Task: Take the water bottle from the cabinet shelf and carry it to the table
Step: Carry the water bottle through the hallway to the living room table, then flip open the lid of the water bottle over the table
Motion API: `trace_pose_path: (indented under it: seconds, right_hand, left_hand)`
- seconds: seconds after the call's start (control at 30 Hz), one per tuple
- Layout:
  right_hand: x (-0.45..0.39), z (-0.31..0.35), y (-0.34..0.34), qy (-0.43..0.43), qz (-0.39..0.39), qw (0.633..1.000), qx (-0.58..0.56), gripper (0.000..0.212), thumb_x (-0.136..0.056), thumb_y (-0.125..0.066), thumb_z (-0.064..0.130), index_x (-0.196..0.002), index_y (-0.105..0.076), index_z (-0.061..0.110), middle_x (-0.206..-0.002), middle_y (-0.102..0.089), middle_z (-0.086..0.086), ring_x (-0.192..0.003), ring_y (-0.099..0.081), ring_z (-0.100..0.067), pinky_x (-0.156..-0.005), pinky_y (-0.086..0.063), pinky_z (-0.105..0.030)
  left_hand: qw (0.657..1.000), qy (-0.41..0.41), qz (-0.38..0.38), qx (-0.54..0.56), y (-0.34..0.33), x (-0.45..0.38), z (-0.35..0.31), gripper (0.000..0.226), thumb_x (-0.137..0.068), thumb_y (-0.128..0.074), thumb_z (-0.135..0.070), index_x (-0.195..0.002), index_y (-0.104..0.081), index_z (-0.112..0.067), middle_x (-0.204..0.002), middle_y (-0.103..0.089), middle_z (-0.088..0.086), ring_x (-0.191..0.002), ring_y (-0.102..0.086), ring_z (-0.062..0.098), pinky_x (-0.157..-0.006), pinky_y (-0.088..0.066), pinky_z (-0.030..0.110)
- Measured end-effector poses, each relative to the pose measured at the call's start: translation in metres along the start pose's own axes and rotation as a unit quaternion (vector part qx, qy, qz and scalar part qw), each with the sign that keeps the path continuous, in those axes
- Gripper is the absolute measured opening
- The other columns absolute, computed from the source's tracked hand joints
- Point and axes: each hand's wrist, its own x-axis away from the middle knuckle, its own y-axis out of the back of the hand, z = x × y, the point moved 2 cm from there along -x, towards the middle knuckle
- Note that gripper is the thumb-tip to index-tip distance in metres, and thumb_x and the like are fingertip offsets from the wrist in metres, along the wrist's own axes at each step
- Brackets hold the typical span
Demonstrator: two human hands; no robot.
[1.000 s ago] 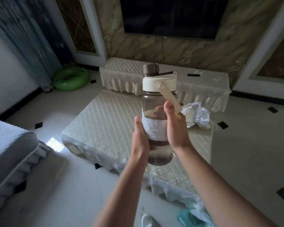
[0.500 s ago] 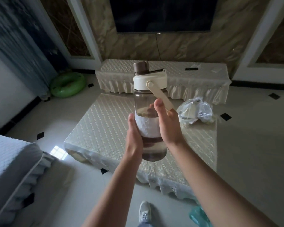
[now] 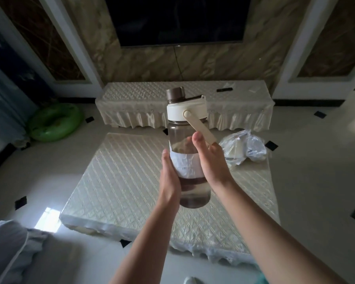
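A clear water bottle (image 3: 184, 130) with a brown cap, white lid, beige strap handle and white paper label stands upright in the air, held between both hands. My left hand (image 3: 169, 179) presses its left side. My right hand (image 3: 210, 162) wraps its right side, thumb on the front. The bottle hangs above the low table (image 3: 119, 181), which wears a quilted cream cover. A little water shows in the bottle's lower part.
A crumpled plastic bag (image 3: 244, 149) lies at the table's far right corner. Behind stands a long covered cabinet (image 3: 143, 99) under a wall-mounted television (image 3: 178, 19). A green swim ring (image 3: 54, 121) lies on the floor left. A grey sofa edge (image 3: 6, 249) is at lower left.
The view has moved closer to the table, which now fills more of the frame. The bottle stays upright in both hands and sits further over the tabletop.
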Motion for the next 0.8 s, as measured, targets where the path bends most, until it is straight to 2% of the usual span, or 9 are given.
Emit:
trace_pose_path:
  seconds: [0.07, 0.17, 0.3, 0.43, 0.5, 0.57, 0.67, 0.73, 0.8]
  right_hand:
    - [-0.012, -0.009, -0.004, -0.006, 0.006, 1.000, 0.005, 0.068, -0.077, -0.050, 0.076, -0.096, -0.070, 0.014, -0.084, -0.063, -0.034, -0.071, -0.058, -0.037, -0.069, -0.044, -0.030]
    - [-0.030, -0.029, -0.004, -0.020, 0.009, 1.000, 0.000, 0.065, -0.081, -0.050, 0.076, -0.101, -0.068, 0.017, -0.077, -0.071, 0.011, -0.076, -0.065, 0.001, -0.071, -0.045, -0.007]
    - [-0.048, -0.058, -0.003, -0.050, 0.050, 0.997, 0.014, 0.044, -0.079, -0.046, 0.067, -0.071, -0.055, 0.025, -0.049, -0.048, 0.022, -0.049, -0.046, 0.006, -0.054, -0.036, -0.006]
    - [-0.062, -0.101, 0.000, -0.040, 0.074, 0.996, 0.017, 0.061, -0.077, -0.046, 0.073, -0.079, -0.061, 0.014, -0.055, -0.053, 0.016, -0.051, -0.047, 0.001, -0.055, -0.038, -0.010]
    - [-0.067, -0.125, 0.002, -0.035, 0.088, 0.995, 0.026, 0.088, -0.072, -0.047, 0.085, -0.090, -0.063, 0.001, -0.058, -0.059, -0.009, -0.055, -0.052, -0.030, -0.056, -0.048, -0.034]
    - [-0.069, -0.154, 0.004, -0.050, 0.103, 0.993, 0.036, 0.106, -0.067, -0.045, 0.091, -0.102, -0.063, -0.007, -0.080, -0.060, -0.040, -0.071, -0.053, -0.053, -0.068, -0.047, -0.058]
    - [-0.068, -0.205, 0.007, -0.071, 0.107, 0.991, 0.039, 0.098, -0.064, -0.045, 0.090, -0.110, -0.069, 0.007, -0.099, -0.069, -0.030, -0.093, -0.063, -0.042, -0.079, -0.051, -0.034]
    - [-0.064, -0.235, 0.011, -0.081, 0.096, 0.991, 0.040, 0.095, -0.062, -0.046, 0.090, -0.108, -0.069, 0.011, -0.088, -0.075, -0.006, -0.084, -0.069, -0.016, -0.073, -0.049, -0.017]
    - [-0.060, -0.262, 0.011, -0.092, 0.096, 0.990, 0.039, 0.103, -0.060, -0.047, 0.093, -0.105, -0.066, 0.002, -0.079, -0.069, -0.016, -0.076, -0.065, -0.023, -0.069, -0.052, -0.032]
  left_hand:
    - [1.000, 0.007, -0.001, -0.014, 0.004, -0.015, 0.004, 0.068, -0.094, -0.025, -0.065, -0.086, -0.080, -0.027, -0.084, -0.079, 0.010, -0.081, -0.076, 0.024, -0.065, -0.059, 0.029]
    - [0.999, 0.019, -0.014, -0.032, 0.011, -0.037, 0.012, 0.069, -0.091, -0.025, -0.068, -0.092, -0.080, -0.025, -0.092, -0.079, 0.013, -0.090, -0.076, 0.028, -0.076, -0.059, 0.036]
    - [0.998, 0.025, -0.025, -0.043, 0.018, -0.063, 0.031, 0.070, -0.094, -0.025, -0.065, -0.110, -0.074, -0.018, -0.103, -0.078, 0.016, -0.101, -0.074, 0.030, -0.088, -0.056, 0.042]
    - [0.998, 0.036, -0.034, -0.037, 0.026, -0.085, 0.067, 0.069, -0.094, -0.024, -0.065, -0.107, -0.076, -0.022, -0.105, -0.078, 0.016, -0.103, -0.073, 0.031, -0.091, -0.056, 0.046]
    - [0.998, 0.041, -0.036, -0.035, 0.031, -0.095, 0.092, 0.067, -0.095, -0.024, -0.065, -0.104, -0.076, -0.023, -0.102, -0.079, 0.014, -0.101, -0.074, 0.030, -0.086, -0.058, 0.043]
    - [0.998, 0.044, -0.041, -0.031, 0.037, -0.105, 0.119, 0.066, -0.096, -0.024, -0.063, -0.105, -0.076, -0.023, -0.100, -0.079, 0.013, -0.100, -0.074, 0.029, -0.083, -0.060, 0.041]
    - [0.996, 0.061, -0.060, -0.032, 0.048, -0.114, 0.164, 0.063, -0.097, -0.023, -0.062, -0.100, -0.077, -0.029, -0.097, -0.080, 0.010, -0.095, -0.076, 0.026, -0.080, -0.061, 0.040]
    - [0.993, 0.084, -0.078, -0.031, 0.056, -0.118, 0.194, 0.066, -0.094, -0.025, -0.066, -0.107, -0.075, -0.024, -0.103, -0.078, 0.016, -0.099, -0.074, 0.032, -0.091, -0.057, 0.051]
    - [0.992, 0.095, -0.084, -0.029, 0.065, -0.122, 0.221, 0.070, -0.092, -0.027, -0.068, -0.112, -0.074, -0.019, -0.108, -0.077, 0.020, -0.104, -0.072, 0.035, -0.098, -0.053, 0.057]
